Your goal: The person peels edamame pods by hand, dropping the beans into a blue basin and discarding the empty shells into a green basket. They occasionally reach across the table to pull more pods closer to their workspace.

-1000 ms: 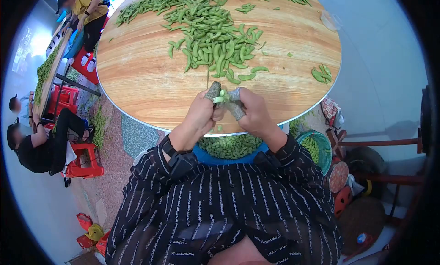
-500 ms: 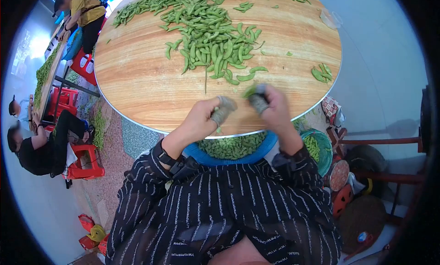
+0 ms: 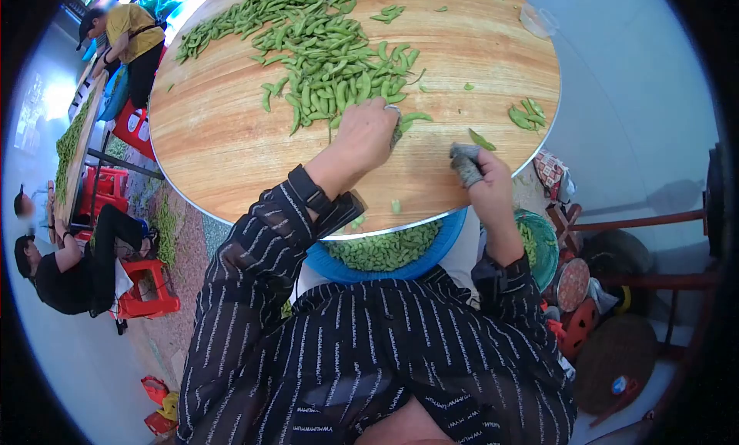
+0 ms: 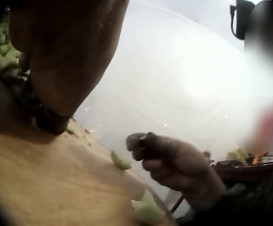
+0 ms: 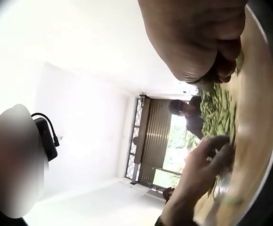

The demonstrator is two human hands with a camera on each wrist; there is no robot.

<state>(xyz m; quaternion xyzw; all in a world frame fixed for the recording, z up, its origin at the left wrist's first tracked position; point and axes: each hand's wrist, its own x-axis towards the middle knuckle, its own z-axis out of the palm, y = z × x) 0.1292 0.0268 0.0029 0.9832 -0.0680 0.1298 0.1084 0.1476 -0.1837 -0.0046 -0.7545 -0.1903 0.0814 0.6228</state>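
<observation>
Green edamame pods [image 3: 339, 83] lie heaped on the round wood-grain table [image 3: 231, 152]. At the heap's near edge my left hand [image 3: 366, 139] reaches down, back of the hand up, its fingertips close to the pods and mostly hidden under it. Grey wrapping covers the thumb and a finger of each hand. My right hand [image 3: 493, 187] hovers over the table's right side, thumb and index a little apart, other fingers curled, nothing between them. Just beyond its fingertips is a single pod [image 3: 482, 139]. The left wrist view shows that right hand [image 4: 174, 162] beside a pod [image 4: 121, 160].
Below the table's near edge sits a blue basin [image 3: 454, 241] of shelled beans [image 3: 385, 249]. A green basket [image 3: 546, 249] stands at right. A few pods [image 3: 527, 115] lie near the right rim, by a clear plastic cup [image 3: 539, 20]. People work at another table on the left.
My hands were together on a pod, then parted. The left hand has gone forward to the heap; the right has moved right and let go of a pod.
</observation>
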